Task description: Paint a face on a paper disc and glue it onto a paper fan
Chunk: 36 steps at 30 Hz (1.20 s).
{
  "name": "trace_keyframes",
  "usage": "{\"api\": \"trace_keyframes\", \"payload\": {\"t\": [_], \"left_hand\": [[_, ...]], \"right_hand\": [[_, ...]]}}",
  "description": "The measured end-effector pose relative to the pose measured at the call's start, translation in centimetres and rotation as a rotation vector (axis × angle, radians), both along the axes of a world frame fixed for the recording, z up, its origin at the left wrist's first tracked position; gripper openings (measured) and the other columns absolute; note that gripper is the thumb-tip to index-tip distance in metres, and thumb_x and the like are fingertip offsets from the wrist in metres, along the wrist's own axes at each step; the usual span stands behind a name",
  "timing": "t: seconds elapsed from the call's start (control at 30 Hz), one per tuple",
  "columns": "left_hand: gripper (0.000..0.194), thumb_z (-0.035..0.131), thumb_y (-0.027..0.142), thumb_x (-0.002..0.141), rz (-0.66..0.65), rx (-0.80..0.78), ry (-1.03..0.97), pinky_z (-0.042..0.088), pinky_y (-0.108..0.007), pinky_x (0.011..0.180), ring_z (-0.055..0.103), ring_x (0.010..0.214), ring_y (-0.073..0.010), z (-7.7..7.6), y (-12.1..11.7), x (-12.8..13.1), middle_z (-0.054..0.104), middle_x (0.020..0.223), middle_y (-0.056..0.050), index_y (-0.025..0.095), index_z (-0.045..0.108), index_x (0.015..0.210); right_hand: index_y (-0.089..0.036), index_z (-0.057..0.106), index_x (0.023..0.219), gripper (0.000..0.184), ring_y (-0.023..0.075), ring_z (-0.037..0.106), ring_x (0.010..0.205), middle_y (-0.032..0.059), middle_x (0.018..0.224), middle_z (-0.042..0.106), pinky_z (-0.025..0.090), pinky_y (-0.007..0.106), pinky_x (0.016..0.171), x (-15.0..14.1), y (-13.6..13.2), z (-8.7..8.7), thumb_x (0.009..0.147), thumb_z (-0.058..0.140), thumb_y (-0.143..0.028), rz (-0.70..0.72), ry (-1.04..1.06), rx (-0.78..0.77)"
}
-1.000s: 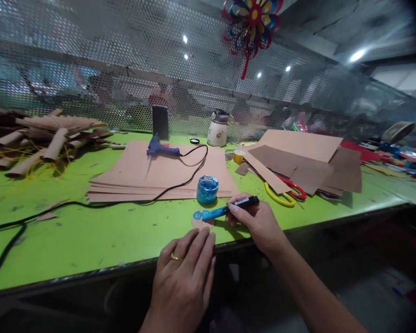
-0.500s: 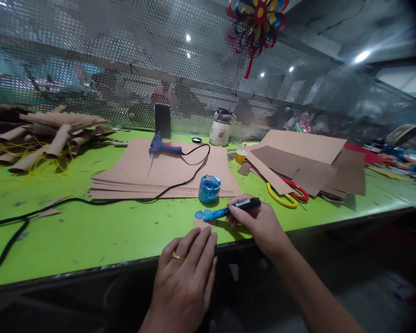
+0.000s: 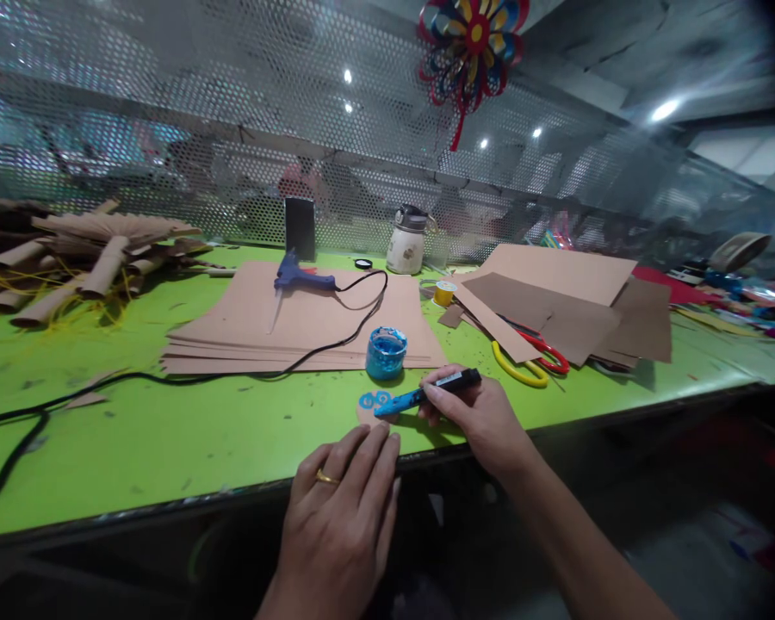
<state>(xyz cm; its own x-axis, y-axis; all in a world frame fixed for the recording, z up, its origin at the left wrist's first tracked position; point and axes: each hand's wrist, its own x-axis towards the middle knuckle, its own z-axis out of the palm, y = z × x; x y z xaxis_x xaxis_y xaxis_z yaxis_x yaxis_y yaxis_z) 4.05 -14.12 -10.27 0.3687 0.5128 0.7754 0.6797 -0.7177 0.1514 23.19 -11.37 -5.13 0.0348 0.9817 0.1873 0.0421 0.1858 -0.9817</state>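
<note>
Kraft-paper cutout [image 3: 365,415] approx 1 o'clock of L hand [image 3: 339,517] (nearer, flat, fingers tog.), 9 o'clock of R hand [image 3: 491,422], gripping blue-smeared marker pen [image 3: 406,401].

The paint jar [image 3: 386,355] stands on the tabletop [image 3: 220,448]. Before the jar: the paper cutout [image 3: 365,416]. Behind-left: the sheet stack [image 3: 238,314], carrying the glue gun [image 3: 306,281]. Behind, past the stack: the flask [image 3: 405,250]. Behind-right: the thread spool [image 3: 444,294]. Right: the scissors [image 3: 520,372], partly under a paper strip [image 3: 496,324]. Far left: the paper-tube bundle [image 3: 105,269].
</note>
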Motion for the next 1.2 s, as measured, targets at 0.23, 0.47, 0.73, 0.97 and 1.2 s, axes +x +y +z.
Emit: {"api": "trace_keyframes", "payload": {"t": [0.23,0.47,0.73,0.97,1.2], "left_hand": [[0.033,0.053,0.019,0.091,0.007,0.016,0.029,0.035,-0.039,0.096,0.058,0.113,-0.0222,0.36,-0.03,-0.15,0.064,0.126,-0.005,0.02,0.06,0.123],[0.032,0.054,0.019,0.091,0.007,0.016,0.028,0.036,-0.04,0.095,0.059,0.113,-0.0234,0.17,0.12,0.05,0.064,0.126,-0.004,0.019,0.06,0.122],[0.031,0.054,0.02,0.091,0.012,0.008,0.025,0.037,-0.041,0.095,0.059,0.112,-0.0236,0.09,0.02,0.01,0.064,0.126,-0.003,0.019,0.061,0.122],[0.031,0.055,0.02,0.091,0.013,0.015,0.032,0.037,-0.041,0.094,0.059,0.112,-0.0236,0.19,-0.01,-0.02,0.064,0.125,-0.004,0.019,0.061,0.121],[0.03,0.053,0.019,0.091,0.007,0.022,0.033,0.037,-0.041,0.094,0.059,0.11,-0.0236,0.43,0.15,0.05,0.065,0.125,-0.003,0.018,0.062,0.121]], "right_hand": [[-0.016,0.066,0.087,0.022,0.0131,0.059,0.059,0.0004,0.066,0.065,0.049,0.026,0.06,-0.11,0.04,0.05,0.08,0.071,-0.037,-0.011,-0.007,-0.002],[-0.015,0.066,0.084,0.024,0.0136,0.059,0.058,0.0017,0.065,0.067,0.048,0.027,0.06,-0.13,-0.03,0.25,0.08,0.07,-0.039,0.003,-0.039,-0.009],[-0.015,0.066,0.085,0.023,0.0127,0.058,0.058,0.0011,0.065,0.066,0.047,0.025,0.06,-0.02,0.06,-0.07,0.081,0.07,-0.037,0.011,-0.021,-0.009],[-0.015,0.066,0.084,0.023,0.0129,0.059,0.059,0.0013,0.066,0.067,0.048,0.025,0.06,0.12,0.13,-0.04,0.081,0.07,-0.037,0.01,-0.015,-0.004],[-0.014,0.066,0.085,0.021,0.0114,0.058,0.057,0.0006,0.065,0.066,0.047,0.024,0.059,0.12,0.04,-0.23,0.082,0.07,-0.035,-0.002,-0.003,0.0]]}}
